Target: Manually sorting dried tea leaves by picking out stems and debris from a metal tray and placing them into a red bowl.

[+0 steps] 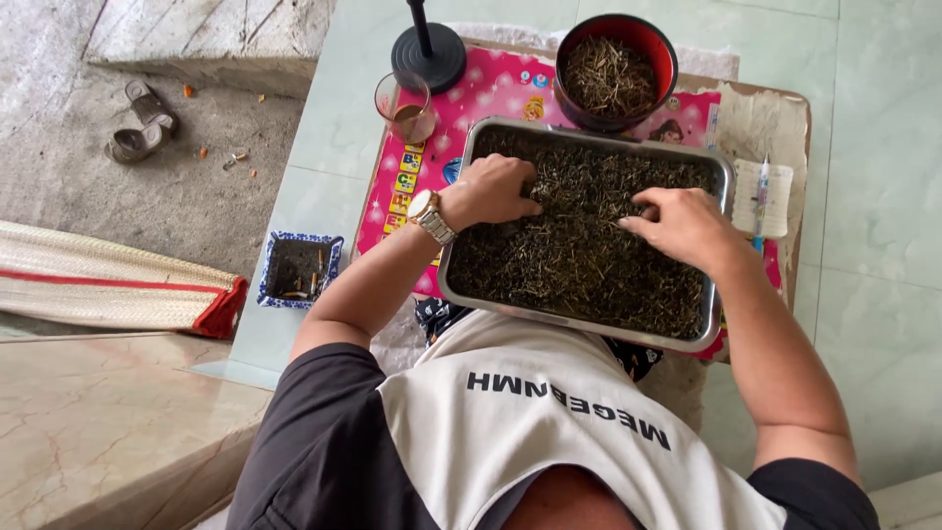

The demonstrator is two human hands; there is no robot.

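Both hands rest in a metal tray (726,177) of dark dried stems at frame centre: left hand (491,189) curled loosely, fingertips in the stems; right hand (687,228) pinching stems between thumb and fingers. Red bowl (667,54) of stems sits just above the tray, a glass (404,106) at its upper left.

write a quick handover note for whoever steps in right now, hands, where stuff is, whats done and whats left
Left hand: fingers curled down into the dried leaves at the upper left of the metal tray, nothing lifted.
Right hand: resting on the leaves at the upper right, fingers pinched together; whether it holds a bit cannot be told.
Red bowl beyond the tray holds thin dry stalks.
Glass stands left of the bowl; small blue-rimmed dish sits left of the tray.
Done: some stalks already in the bowl.
Left: the tray is still full.
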